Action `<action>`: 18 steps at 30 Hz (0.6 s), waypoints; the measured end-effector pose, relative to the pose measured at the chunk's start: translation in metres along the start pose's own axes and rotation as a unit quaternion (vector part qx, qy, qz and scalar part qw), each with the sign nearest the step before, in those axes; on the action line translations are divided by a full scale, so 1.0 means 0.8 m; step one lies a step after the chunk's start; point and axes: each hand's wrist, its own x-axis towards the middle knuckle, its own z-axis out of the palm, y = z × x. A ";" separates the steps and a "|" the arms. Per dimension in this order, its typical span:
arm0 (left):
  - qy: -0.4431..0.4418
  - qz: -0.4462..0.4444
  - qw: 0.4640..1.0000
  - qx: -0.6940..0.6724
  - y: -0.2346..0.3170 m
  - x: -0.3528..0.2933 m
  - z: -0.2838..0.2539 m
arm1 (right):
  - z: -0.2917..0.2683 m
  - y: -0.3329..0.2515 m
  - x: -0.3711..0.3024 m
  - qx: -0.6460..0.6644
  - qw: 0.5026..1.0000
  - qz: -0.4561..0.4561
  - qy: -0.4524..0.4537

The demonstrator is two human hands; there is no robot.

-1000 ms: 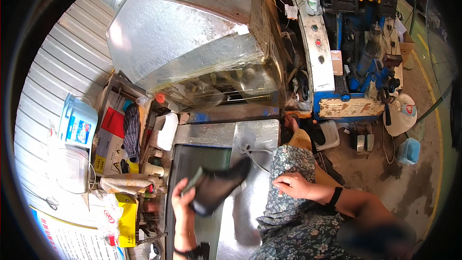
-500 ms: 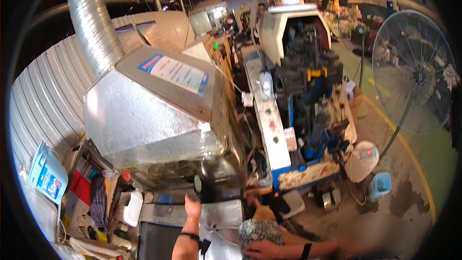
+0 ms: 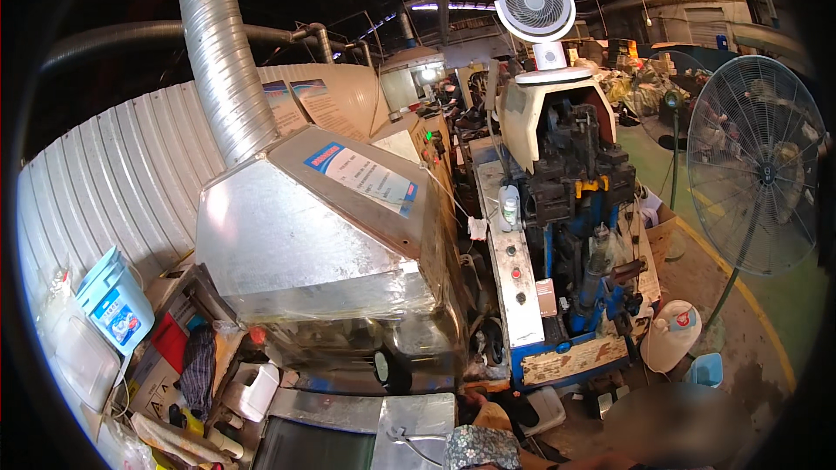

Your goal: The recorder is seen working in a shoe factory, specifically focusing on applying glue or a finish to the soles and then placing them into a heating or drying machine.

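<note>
My left hand is outside the picture. Along the bottom edge, only a thin strip of my right arm [image 3: 601, 461] shows, and its fingers cannot be made out. The arm lies beside a floral-patterned cloth [image 3: 483, 448] over my lap. In front of me is a metal ledge [image 3: 416, 418] with a pale cable [image 3: 416, 442] on it. Left of the ledge runs a dark flat belt [image 3: 318, 446] in a metal frame. A black rounded object [image 3: 394, 372] stands at the mouth of the large metal hood [image 3: 296, 235].
A blue-framed machine [image 3: 575, 361] with a panel of buttons [image 3: 514, 274] stands to the right. Beyond it are a white jug [image 3: 670, 335], a light-blue tub [image 3: 705, 370] and a large fan [image 3: 758, 165]. At left are a light-blue bucket [image 3: 117, 309] and a white container [image 3: 252, 390].
The view has tilted up, so the scene sits lower. My left hand, previously reaching over the metal ledge, has left the picture. My right hand, previously resting on the floral cloth, is mostly cut off.
</note>
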 end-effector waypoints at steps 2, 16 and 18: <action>0.005 0.007 1.000 0.002 0.008 -0.011 0.000 | -0.004 -0.007 0.003 -0.003 1.000 -0.020 -0.008; 0.049 0.040 0.998 0.009 0.036 -0.058 0.016 | -0.017 -0.029 0.009 0.035 0.991 0.086 -0.099; 0.057 0.040 0.998 0.012 0.039 -0.065 0.018 | -0.019 -0.030 0.008 0.032 0.991 0.075 -0.102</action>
